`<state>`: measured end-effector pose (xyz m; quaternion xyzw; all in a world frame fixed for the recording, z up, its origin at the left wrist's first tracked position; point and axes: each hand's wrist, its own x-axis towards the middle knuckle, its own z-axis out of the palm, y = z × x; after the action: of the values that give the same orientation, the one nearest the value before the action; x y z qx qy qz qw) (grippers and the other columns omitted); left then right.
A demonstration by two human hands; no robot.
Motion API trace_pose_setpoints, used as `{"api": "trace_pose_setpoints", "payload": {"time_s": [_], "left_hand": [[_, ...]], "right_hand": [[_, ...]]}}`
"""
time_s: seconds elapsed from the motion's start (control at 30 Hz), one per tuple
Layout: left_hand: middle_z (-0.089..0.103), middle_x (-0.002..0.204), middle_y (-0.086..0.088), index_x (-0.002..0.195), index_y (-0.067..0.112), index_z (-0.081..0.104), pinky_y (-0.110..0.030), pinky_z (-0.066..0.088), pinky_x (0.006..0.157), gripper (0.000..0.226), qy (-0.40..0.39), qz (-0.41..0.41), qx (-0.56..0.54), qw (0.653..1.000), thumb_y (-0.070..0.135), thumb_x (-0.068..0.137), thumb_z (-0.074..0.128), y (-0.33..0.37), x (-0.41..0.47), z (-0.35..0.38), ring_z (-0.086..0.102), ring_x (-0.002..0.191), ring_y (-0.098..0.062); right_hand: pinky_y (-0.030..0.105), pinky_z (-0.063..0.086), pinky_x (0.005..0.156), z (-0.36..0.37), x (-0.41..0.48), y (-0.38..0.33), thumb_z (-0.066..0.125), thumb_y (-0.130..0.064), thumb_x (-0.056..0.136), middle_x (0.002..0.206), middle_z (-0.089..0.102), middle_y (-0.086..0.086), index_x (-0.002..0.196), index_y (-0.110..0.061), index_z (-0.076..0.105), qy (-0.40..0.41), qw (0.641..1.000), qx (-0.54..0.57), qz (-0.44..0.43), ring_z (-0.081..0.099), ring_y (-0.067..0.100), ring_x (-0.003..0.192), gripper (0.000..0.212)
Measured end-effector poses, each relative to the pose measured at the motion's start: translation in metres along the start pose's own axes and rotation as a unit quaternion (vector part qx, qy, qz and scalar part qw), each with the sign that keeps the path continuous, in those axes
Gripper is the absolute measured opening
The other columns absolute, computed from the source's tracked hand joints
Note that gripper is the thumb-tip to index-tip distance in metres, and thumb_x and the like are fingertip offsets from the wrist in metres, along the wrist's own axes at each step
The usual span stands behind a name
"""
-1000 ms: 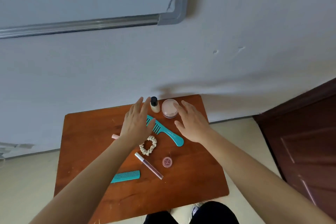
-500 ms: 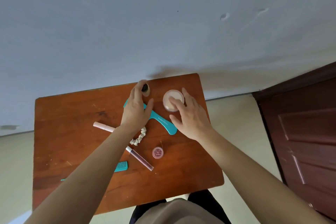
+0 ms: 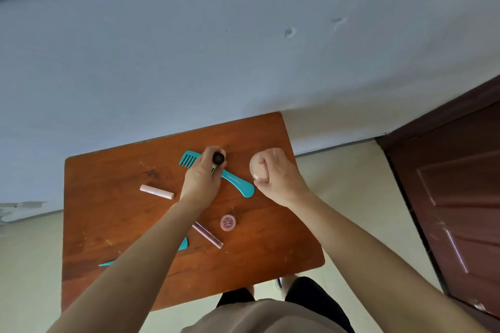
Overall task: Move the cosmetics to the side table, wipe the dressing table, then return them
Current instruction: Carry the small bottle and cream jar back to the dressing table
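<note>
Wooden table [image 3: 113, 213]: left hand [image 3: 201, 181] grip pinching bottle [image 3: 218, 158]; right hand [image 3: 281, 181] clasping jar [image 3: 255, 167].

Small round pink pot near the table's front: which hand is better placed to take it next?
Neither is free: the left hand grips the black-capped bottle, the right hand the peach powder jar. The small round pink pot lies nearer the right, probably.

On the table [image 3: 113, 224], the wide-tooth comb [image 3: 232, 180] lies toward the back, the bottle [image 3: 218, 158] over it and the jar [image 3: 256, 169] to its right. Left of the comb lies one tube [image 3: 157, 192] — nearer the front, the small round pot [image 3: 227, 222] sits just beside another tube [image 3: 207, 235], with the fine comb [image 3: 183, 243] further left.
</note>
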<state>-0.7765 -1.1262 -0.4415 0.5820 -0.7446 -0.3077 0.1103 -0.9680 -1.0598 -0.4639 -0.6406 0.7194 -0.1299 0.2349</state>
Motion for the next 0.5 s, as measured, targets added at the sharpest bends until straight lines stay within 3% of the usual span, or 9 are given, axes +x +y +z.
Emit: {"api": "trace_pose_setpoints", "payload": {"time_s": [0.1, 0.3, 0.5], "left_hand": [[0.063, 0.103, 0.001, 0.115, 0.024, 0.041, -0.021, 0.054, 0.071, 0.027, 0.019, 0.003, -0.037, 0.999, 0.023, 0.095, 0.06, 0.016, -0.016, -0.019, 0.065, 0.081, -0.015], [0.061, 0.102, 0.002, 0.114, 0.02, 0.04, -0.017, 0.046, 0.062, 0.03, 0.086, -0.021, -0.163, 0.983, 0.021, 0.093, 0.062, 0.073, -0.035, -0.072, 0.063, 0.083, -0.014], [0.061, 0.11, 0.004, 0.12, 0.024, 0.046, -0.018, 0.046, 0.068, 0.028, 0.071, 0.085, -0.225, 0.968, 0.026, 0.095, 0.059, 0.109, -0.031, -0.11, 0.062, 0.095, -0.013]], "right_hand": [[0.014, 0.048, 0.074, -0.023, -0.015, 0.002, 0.078, -0.034, 0.08, 0.125, 0.049, -0.002, 0.118, -0.024, 0.046, 0.02, 1.0, 0.003, 0.004, 0.058, 0.014, 0.103, 0.051], [0.015, 0.048, 0.069, -0.089, -0.028, -0.011, 0.075, -0.039, 0.081, 0.115, 0.049, -0.005, 0.111, -0.028, 0.045, 0.115, 0.993, 0.025, -0.001, 0.055, 0.009, 0.093, 0.044], [0.016, 0.047, 0.068, -0.138, -0.055, -0.026, 0.071, -0.04, 0.081, 0.117, 0.046, -0.009, 0.112, -0.029, 0.046, 0.217, 0.976, 0.021, 0.011, 0.053, 0.007, 0.094, 0.041]]}}
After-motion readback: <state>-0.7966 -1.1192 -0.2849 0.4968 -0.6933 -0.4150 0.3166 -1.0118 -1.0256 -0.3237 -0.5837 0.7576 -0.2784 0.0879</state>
